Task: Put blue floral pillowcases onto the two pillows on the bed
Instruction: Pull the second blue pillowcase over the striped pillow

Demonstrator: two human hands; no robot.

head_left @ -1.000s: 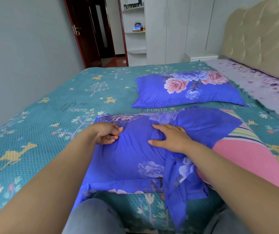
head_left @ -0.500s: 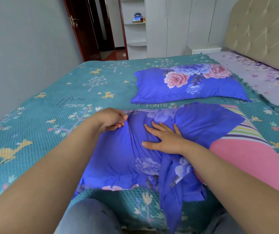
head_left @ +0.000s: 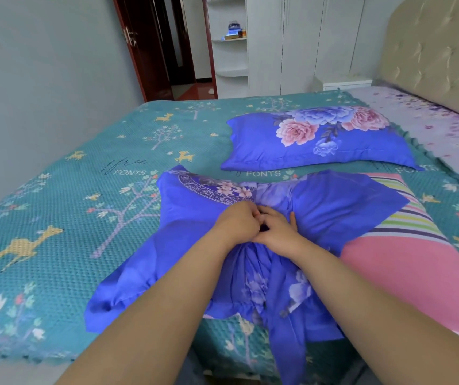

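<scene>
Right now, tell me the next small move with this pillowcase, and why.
Probably draw the bunched pillowcase rightward over the pink striped pillow. Both the left hand and right hand gather its fabric mid-pillow, yet the pillow's right part lies bare.

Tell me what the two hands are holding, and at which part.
Both the left hand and the right hand pinch the blue floral pillowcase, bunching its fabric near the middle of the side facing up, where the hands meet.

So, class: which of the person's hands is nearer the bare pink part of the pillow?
Right. The right hand lies on the blue pillowcase on the side toward the pink pillow; the left hand sits beyond it, farther away.
</scene>
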